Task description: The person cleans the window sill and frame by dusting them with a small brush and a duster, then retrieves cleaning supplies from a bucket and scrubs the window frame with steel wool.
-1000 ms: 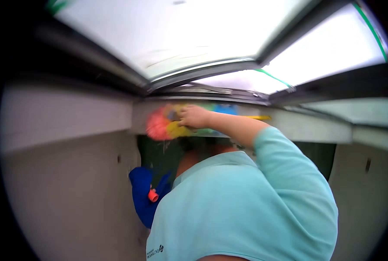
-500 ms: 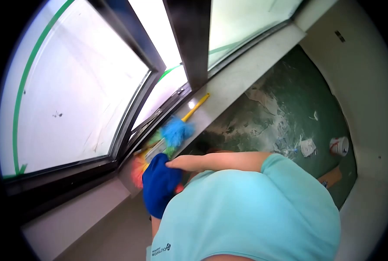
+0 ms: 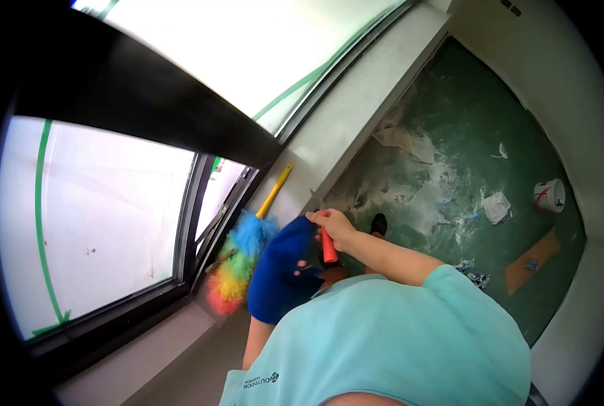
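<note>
Left hand (image 3: 300, 268) mostly hidden by blue cloth (image 3: 280, 274); inside of bucket (image 3: 549, 195) unclear.

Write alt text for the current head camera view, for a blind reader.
A person's right hand grips a red handle at a blue cloth covering much of their left hand. A rainbow duster lies on the windowsill, above a littered green floor with a white bucket.

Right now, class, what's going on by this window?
A person in a light aqua shirt stands beside a dark-framed window. Their right hand grips a red-handled tool, its fingers at the edge of a blue cloth. The cloth covers most of their left hand. A rainbow-coloured fluffy duster with a yellow handle lies on the pale windowsill, with neither hand on it.
</note>
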`<move>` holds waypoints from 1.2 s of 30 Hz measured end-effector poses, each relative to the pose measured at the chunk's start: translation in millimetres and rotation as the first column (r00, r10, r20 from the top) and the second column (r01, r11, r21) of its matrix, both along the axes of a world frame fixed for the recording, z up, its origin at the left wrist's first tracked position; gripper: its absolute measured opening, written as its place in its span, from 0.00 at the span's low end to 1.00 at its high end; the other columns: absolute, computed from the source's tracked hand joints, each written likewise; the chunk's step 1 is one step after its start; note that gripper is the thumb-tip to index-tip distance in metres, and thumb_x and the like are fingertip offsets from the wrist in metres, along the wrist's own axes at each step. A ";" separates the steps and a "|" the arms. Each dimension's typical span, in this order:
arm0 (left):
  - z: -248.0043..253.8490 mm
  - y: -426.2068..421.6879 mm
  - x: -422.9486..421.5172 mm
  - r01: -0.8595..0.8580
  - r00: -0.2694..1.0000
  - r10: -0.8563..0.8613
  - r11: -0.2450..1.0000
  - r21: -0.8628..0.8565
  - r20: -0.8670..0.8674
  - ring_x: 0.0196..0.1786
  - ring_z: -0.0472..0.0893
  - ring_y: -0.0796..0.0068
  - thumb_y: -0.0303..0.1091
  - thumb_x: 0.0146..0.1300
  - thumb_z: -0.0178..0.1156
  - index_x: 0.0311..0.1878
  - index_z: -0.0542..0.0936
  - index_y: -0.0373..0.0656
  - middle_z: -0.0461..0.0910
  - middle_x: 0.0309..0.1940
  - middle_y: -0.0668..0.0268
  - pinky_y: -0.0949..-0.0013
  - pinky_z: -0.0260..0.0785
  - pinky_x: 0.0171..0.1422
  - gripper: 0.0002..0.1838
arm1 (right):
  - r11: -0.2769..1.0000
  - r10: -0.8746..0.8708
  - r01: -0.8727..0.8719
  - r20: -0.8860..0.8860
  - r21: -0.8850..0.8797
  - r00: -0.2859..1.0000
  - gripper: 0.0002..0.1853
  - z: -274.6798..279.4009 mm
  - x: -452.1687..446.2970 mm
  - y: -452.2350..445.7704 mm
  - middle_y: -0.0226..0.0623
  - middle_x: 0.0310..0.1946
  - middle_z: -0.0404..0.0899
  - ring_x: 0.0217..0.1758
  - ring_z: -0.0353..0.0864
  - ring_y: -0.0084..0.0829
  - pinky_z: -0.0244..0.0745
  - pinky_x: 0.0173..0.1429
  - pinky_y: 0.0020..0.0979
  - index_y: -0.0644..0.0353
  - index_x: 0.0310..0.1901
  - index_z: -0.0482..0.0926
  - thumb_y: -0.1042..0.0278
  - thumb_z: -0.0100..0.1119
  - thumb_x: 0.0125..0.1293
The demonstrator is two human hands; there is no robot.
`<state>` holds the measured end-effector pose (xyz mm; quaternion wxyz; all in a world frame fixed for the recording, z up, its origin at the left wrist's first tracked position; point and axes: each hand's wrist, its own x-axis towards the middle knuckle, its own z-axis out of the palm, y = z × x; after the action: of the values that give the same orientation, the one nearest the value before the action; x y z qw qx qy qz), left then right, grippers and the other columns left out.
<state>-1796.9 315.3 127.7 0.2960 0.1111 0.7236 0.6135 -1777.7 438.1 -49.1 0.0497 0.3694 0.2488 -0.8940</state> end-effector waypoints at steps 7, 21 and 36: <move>-7.7 92.4 12.6 -0.120 0.906 -0.036 0.934 -0.337 -0.422 0.23 0.59 0.88 0.16 0.42 0.67 0.49 0.72 0.38 0.70 0.37 0.74 0.87 0.57 0.32 0.27 | 0.298 -0.071 -0.245 0.278 0.922 0.958 0.31 -105.0 -87.6 90.3 0.48 0.40 0.74 0.42 0.77 0.42 0.74 0.45 0.38 0.65 0.46 0.66 0.65 0.73 0.42; -23.7 261.4 75.5 0.151 0.987 -0.157 0.975 -0.161 -0.022 0.25 0.63 0.93 0.26 0.62 0.46 0.52 0.72 0.40 0.75 0.49 0.69 0.90 0.54 0.25 0.15 | 0.725 0.410 -0.358 0.049 0.588 0.911 0.19 -129.8 55.2 249.8 0.44 0.30 0.81 0.28 0.81 0.35 0.76 0.34 0.30 0.65 0.48 0.77 0.68 0.56 0.52; -95.7 588.6 140.8 0.314 0.648 -0.575 0.799 0.513 0.500 0.23 0.68 0.77 0.39 0.66 0.50 0.37 0.71 0.39 0.68 0.21 0.69 0.79 0.60 0.26 0.11 | 0.831 -0.393 0.046 0.527 0.554 0.754 0.08 -278.0 484.9 497.4 0.33 0.18 0.75 0.19 0.74 0.26 0.69 0.22 0.31 0.62 0.30 0.79 0.69 0.51 0.56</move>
<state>-1656.1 903.9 32.0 0.6383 0.1306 0.3951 0.6477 -1292.9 935.4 -327.1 -0.0800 0.6696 0.3979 -0.6220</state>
